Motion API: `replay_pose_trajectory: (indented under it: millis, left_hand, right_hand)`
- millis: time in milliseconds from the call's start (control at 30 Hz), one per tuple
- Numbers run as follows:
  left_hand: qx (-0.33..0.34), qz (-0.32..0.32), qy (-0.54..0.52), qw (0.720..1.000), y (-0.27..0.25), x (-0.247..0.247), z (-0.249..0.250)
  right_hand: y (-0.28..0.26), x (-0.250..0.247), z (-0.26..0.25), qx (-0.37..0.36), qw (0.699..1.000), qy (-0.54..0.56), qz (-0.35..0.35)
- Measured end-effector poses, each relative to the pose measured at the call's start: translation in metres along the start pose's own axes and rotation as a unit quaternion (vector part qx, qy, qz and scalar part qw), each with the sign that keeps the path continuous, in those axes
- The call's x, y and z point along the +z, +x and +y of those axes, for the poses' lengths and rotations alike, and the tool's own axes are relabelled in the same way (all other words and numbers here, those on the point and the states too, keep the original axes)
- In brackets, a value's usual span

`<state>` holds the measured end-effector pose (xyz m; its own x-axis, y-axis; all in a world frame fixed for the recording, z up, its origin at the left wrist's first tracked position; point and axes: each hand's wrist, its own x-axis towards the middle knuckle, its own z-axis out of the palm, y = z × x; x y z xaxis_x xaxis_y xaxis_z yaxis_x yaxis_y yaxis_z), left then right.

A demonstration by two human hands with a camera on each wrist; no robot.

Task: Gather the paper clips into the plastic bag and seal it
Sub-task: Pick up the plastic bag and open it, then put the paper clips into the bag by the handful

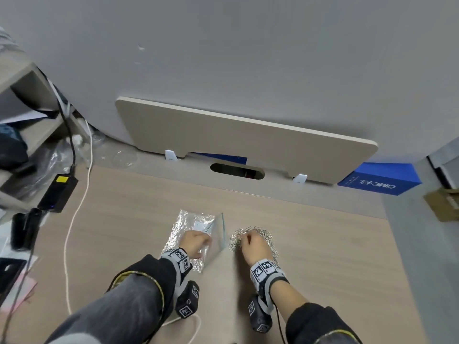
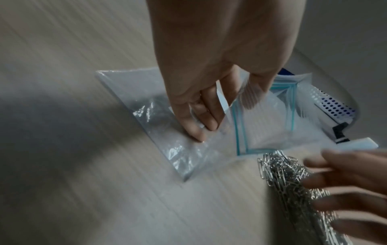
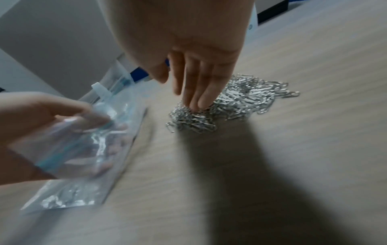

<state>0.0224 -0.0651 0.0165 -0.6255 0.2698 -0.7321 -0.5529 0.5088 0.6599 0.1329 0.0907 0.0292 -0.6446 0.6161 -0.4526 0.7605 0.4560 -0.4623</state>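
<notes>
Item: paper clips (image 1: 255, 240), loose heap on counter (image 1: 323, 244); plastic bag (image 1: 196, 234) just beside.
Left hand (image 1: 195, 244) pinches the limp, slippery bag at its mouth, best held by the blue-striped rim. Right hand (image 1: 252, 247), fingers straight, presses into the heap beneath it; clips look light, tangly, best scooped in bunches.

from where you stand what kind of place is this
Probably an office desk: a wood-grain desk with a cable hole, a black power adapter and a cluttered shelf beside it.
</notes>
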Motion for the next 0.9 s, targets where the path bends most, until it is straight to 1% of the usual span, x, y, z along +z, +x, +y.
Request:
replay_pose_trajectory:
  millis: [67, 167, 233, 333, 433, 567, 733, 800, 900]
  left_hand:
    - [-0.019, -0.001, -0.030, 0.999, 0.000, 0.002, 0.003]
    - [-0.043, -0.014, -0.077, 0.996, 0.005, 0.002, 0.001]
    - [-0.058, -0.027, -0.094, 0.993, 0.009, 0.001, -0.002]
    - [-0.061, -0.030, -0.106, 0.992, 0.011, 0.003, -0.005]
    - [-0.051, -0.042, -0.109, 0.992, 0.010, 0.007, -0.010]
    - [-0.042, -0.027, -0.111, 0.993, 0.012, 0.012, -0.013]
    - [-0.027, -0.004, -0.092, 0.995, 0.015, 0.020, -0.014]
    - [-0.024, 0.000, -0.089, 0.996, 0.015, 0.021, -0.014]
    - [-0.016, -0.007, -0.084, 0.996, 0.014, 0.020, -0.014]
  right_hand:
    - [0.003, -0.007, 0.015, 0.040, 0.997, -0.023, 0.055]
    - [0.006, -0.008, 0.031, 0.086, 0.993, -0.059, 0.057]
    - [0.009, -0.005, 0.034, 0.094, 0.991, -0.072, 0.058]
    - [0.014, 0.005, 0.030, 0.081, 0.990, -0.098, 0.058]
    - [0.016, 0.014, 0.022, 0.065, 0.988, -0.124, 0.057]
    - [0.016, 0.020, 0.015, 0.034, 0.989, -0.135, 0.048]
    - [0.019, 0.016, 0.021, -0.001, 0.989, -0.147, 0.019]
    - [0.018, 0.010, 0.026, -0.018, 0.990, -0.138, 0.011]
    - [0.021, 0.004, 0.038, -0.024, 0.995, -0.093, 0.006]
